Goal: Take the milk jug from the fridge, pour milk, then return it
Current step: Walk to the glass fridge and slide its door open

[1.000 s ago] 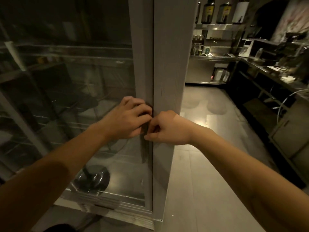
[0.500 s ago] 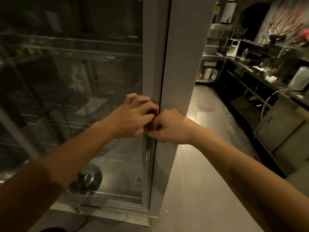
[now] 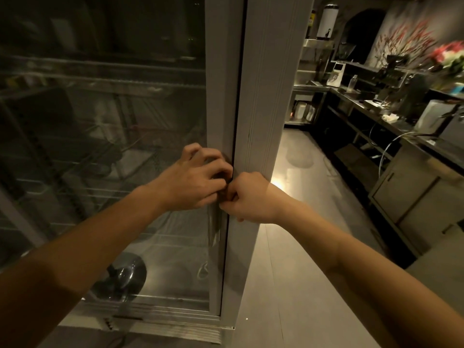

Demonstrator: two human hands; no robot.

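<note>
A tall fridge with a glass door (image 3: 113,151) fills the left half of the view. Its white door frame (image 3: 221,71) runs down the middle, and the door looks closed. My left hand (image 3: 195,179) curls its fingers on the door's right edge at about mid height. My right hand (image 3: 251,197) is pinched on the same edge just beside it, the two hands touching. Wire shelves show dimly behind the glass. I cannot make out a milk jug in the dark interior.
The fridge's white side panel (image 3: 271,96) faces an aisle of pale floor (image 3: 301,222). A dark counter (image 3: 376,106) with machines and cabinets runs along the right. A white canister (image 3: 329,21) stands on a far shelf. A round dark object (image 3: 125,275) lies at the fridge bottom.
The view has shifted left relative to the fridge, so the door edge sits further right. Both hands stay on the door edge at the same spot; the door has not visibly opened.
</note>
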